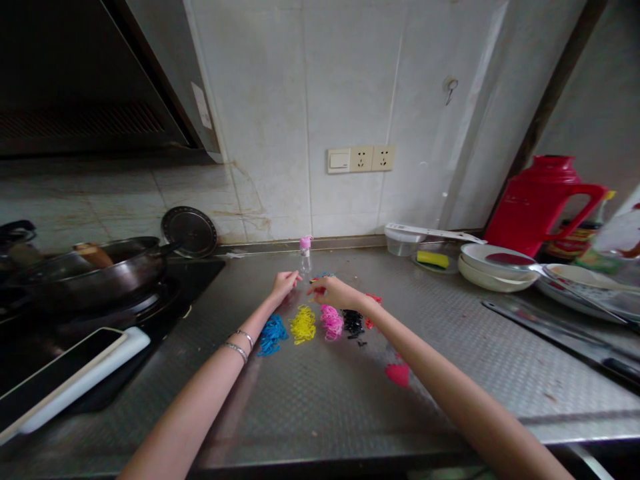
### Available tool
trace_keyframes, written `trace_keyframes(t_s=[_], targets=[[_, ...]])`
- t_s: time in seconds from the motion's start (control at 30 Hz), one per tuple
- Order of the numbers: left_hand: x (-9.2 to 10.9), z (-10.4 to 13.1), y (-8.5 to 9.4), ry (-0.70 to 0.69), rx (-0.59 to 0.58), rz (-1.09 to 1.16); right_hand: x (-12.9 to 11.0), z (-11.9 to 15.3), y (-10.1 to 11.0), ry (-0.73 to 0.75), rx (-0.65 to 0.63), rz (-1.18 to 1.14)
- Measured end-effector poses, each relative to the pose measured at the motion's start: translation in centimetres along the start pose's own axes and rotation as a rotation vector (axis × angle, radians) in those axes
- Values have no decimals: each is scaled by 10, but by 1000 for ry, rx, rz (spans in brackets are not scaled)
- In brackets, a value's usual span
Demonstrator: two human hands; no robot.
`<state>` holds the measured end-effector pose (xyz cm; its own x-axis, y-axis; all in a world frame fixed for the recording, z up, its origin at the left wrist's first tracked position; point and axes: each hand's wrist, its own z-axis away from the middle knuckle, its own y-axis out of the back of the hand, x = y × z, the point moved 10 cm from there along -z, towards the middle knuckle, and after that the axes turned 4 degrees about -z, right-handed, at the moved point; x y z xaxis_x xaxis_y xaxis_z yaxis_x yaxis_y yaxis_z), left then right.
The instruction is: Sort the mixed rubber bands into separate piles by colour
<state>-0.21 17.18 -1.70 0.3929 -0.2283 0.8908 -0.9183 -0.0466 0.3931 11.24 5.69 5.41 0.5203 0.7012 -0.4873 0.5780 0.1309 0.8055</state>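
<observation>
Piles of small bands lie in a row on the metal counter [320, 400]: blue [273, 335], yellow [303, 325], pink [331, 322], black [353, 323] and, partly behind my right forearm, red [373, 310]. My left hand [287, 283] is beyond the blue and yellow piles, fingertips drawn together; what they hold is too small to tell. Just right of it, my right hand [327, 291] bends down over the counter beyond the pink pile, its fingers closed around something too small to name. A small clear bottle with a pink top [305, 252] stands behind both hands. More mixed bands [323, 275] show behind my right hand.
On the left are a stove with a steel pan [95, 273] and a phone-like device [65, 380]. On the right are stacked bowls [495, 270], a yellow sponge [433, 259], a red thermos [537, 203] and a long knife [560, 337]. A red heart shape [398, 373] lies by my right forearm.
</observation>
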Motion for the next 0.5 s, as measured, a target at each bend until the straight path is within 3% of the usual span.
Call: trace_keyframes(t_s=[0.13, 0.23, 0.4, 0.5], targets=[[-3, 0, -2, 38, -21, -1, -27, -7, -29, 107, -95, -15], [-5, 1, -6, 89, -68, 3, -20, -9, -29, 119, -103, 15], [-5, 2, -8, 128, -125, 33, 49, -10, 4, -122, 27, 138], [-8, 1, -10, 156, -145, 56, 89, -2, 15, -273, 43, 214]])
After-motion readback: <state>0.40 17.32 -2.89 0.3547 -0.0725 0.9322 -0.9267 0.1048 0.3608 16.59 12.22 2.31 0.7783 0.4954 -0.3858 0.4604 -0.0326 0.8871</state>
